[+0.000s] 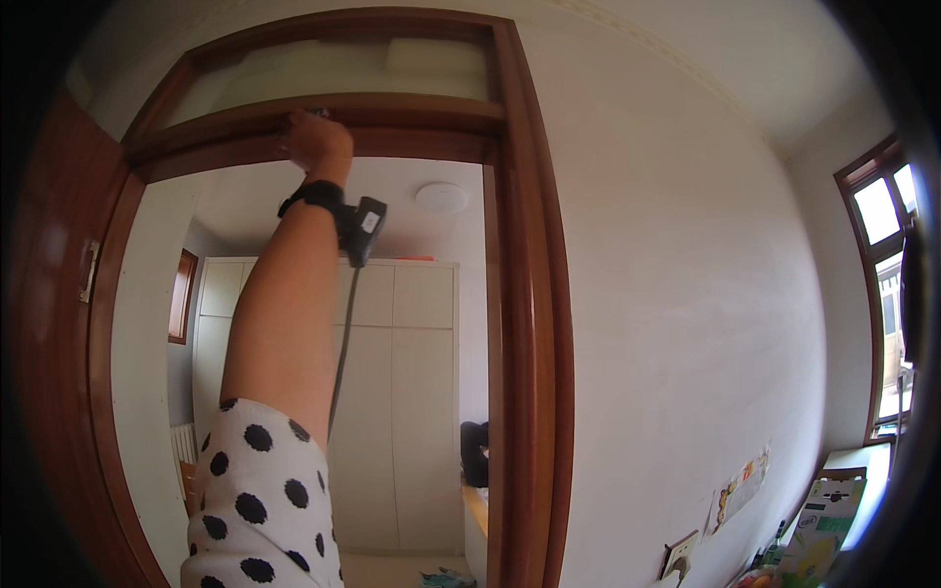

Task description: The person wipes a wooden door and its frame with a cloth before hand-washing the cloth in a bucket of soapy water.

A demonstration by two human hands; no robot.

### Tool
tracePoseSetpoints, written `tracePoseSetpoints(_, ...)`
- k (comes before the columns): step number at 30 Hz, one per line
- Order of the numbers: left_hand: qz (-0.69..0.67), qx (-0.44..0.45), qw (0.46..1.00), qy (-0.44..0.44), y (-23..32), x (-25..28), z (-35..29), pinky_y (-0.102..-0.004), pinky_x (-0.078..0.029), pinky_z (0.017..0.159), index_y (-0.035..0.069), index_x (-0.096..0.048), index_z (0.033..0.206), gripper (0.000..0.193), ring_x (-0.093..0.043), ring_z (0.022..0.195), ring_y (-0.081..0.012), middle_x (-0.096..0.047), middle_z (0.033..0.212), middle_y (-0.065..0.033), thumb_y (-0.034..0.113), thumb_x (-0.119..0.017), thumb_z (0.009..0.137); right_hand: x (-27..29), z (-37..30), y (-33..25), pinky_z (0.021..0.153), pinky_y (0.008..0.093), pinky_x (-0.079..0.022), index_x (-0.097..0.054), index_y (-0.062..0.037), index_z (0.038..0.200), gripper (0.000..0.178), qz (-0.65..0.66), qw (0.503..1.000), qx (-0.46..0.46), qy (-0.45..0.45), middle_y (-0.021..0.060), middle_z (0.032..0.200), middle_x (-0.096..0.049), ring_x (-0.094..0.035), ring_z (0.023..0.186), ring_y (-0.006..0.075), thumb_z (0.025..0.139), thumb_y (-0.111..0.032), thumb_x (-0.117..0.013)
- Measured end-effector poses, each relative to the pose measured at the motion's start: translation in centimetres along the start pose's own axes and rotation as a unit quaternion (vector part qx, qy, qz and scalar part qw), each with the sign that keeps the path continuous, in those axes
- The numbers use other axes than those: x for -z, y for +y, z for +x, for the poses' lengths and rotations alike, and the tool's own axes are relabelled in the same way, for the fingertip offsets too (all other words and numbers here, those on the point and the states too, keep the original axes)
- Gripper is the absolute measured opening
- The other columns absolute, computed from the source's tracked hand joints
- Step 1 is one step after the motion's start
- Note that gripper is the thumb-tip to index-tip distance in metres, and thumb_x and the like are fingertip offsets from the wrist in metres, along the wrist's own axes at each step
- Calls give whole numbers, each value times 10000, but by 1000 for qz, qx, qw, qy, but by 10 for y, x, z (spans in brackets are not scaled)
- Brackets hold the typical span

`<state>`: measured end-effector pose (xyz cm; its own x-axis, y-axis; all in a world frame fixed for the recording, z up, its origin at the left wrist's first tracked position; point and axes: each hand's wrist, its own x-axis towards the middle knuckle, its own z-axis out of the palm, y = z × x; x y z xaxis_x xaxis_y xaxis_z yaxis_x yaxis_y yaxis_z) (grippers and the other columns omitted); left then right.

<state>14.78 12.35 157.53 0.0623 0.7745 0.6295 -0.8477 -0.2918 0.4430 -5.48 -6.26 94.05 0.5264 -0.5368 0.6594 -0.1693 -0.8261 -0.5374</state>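
My left hand (320, 143) is raised high against the wooden crossbar (421, 116) of a door frame, just below the transom glass (343, 71). Its fingers are curled, and a small dark bluish-grey bit (316, 114) shows at their top edge; what it is I cannot make out. Round the wrist sits a black strap with a small black box (365, 231), from which a grey cable runs down along the forearm. The sleeve (257, 490) is white with black dots. My right hand is outside the picture.
A brown door (49, 323) stands at the left, a metal plate on its edge. Through the doorway are white wardrobes (392, 392) and a round ceiling lamp (442, 198). At the right are a socket with a plug (678, 557), a window (887, 284) and boxes (828, 510).
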Motion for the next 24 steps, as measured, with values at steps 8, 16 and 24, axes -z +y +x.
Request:
tracePoseSetpoints(8, -24, -175, 983, -51, 82, -41, -134, -433, -494, 738, 20, -508, 995, 187, -535, 952, -322, -614, 935, -165, 91, -541, 826, -7, -4, -2, 606, 509, -447, -465, -49, 850, 164, -7, 1000, -17, -2, 204, 799, -563, -554, 699, 425, 820, -164, -578)
tracePoseSetpoints(16, -304, -224, 864, -334, 94, -52, -129, -399, -476, 782, 60, -534, 1040, 303, -571, 940, -336, -610, 965, -178, 47, -599, 745, -7, -7, -5, 575, 511, -449, -469, -45, 823, 115, 3, 999, -19, 27, 215, 791, -556, -551, 682, 433, 831, -130, -546)
tracePoseSetpoints(24, -409, -208, 775, -435, 13, 12, -192, -335, -493, 749, 73, -508, 1048, 306, -626, 871, -244, -629, 932, -131, 86, -640, 772, 6, -6, -19, 560, 503, -446, -468, -28, 807, 91, -4, 997, 66, 50, 223, 752, -543, -549, 673, 426, 843, -97, -515)
